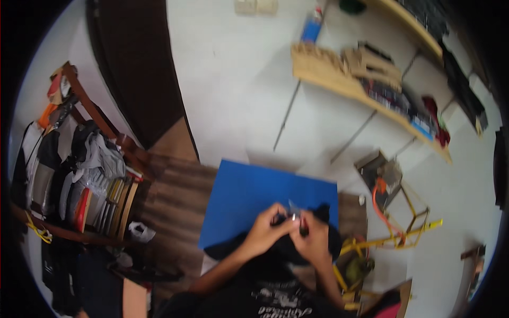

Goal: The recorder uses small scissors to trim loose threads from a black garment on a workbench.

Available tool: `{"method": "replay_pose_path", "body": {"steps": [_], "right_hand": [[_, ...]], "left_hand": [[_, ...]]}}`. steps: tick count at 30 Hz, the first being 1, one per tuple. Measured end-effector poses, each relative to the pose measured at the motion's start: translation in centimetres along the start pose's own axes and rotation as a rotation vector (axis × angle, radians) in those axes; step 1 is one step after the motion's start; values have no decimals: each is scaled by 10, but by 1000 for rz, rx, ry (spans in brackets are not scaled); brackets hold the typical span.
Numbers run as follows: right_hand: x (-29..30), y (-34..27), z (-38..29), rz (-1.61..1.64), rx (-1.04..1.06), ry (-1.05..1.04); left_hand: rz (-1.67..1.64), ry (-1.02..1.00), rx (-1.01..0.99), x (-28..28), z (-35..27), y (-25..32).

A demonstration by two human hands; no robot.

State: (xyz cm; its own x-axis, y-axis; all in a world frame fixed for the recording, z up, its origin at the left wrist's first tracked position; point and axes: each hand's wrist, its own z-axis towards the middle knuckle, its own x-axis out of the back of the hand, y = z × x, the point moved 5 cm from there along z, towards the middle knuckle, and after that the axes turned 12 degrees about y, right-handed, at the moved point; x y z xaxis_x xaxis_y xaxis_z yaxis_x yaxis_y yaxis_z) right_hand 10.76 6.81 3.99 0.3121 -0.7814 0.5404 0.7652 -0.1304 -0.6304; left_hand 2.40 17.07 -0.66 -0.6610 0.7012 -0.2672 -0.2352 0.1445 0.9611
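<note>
My left hand [265,229] and my right hand [312,240] meet over the near half of a blue tabletop [254,194]. Pinched between the fingers of both is a small shiny object [293,216], partly dark and partly reddish. Blur and the fingers hide most of it, so its kind cannot be told. A thin, see-through piece [293,206] sticks up past the fingertips. Beneath my hands lies black cloth [226,247], spread along the table's near edge and bunched at the right.
To the left stands a wooden rack [91,234] with books and clothes; a white plastic bag [141,232] lies on the wood floor nearby. A yellow metal frame [381,242] stands at the right. Above it, a wall shelf [338,79] carries a blue can [311,30] and cardboard.
</note>
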Motion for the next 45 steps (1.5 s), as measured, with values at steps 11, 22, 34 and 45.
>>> {"method": "replay_pose_path", "body": {"steps": [11, 22, 34, 45], "right_hand": [[17, -2, -14, -67, -101, 169], [-38, 21, -39, 812, -738, -188], [-12, 9, -32, 618, -446, -9], [15, -25, -38, 220, -222, -40]], "left_hand": [[-43, 180, -79, 11, 1, 7], [-281, 14, 97, 22, -13, 4], [-29, -60, 150, 22, -18, 2], [56, -41, -4, 13, -31, 13]]}}
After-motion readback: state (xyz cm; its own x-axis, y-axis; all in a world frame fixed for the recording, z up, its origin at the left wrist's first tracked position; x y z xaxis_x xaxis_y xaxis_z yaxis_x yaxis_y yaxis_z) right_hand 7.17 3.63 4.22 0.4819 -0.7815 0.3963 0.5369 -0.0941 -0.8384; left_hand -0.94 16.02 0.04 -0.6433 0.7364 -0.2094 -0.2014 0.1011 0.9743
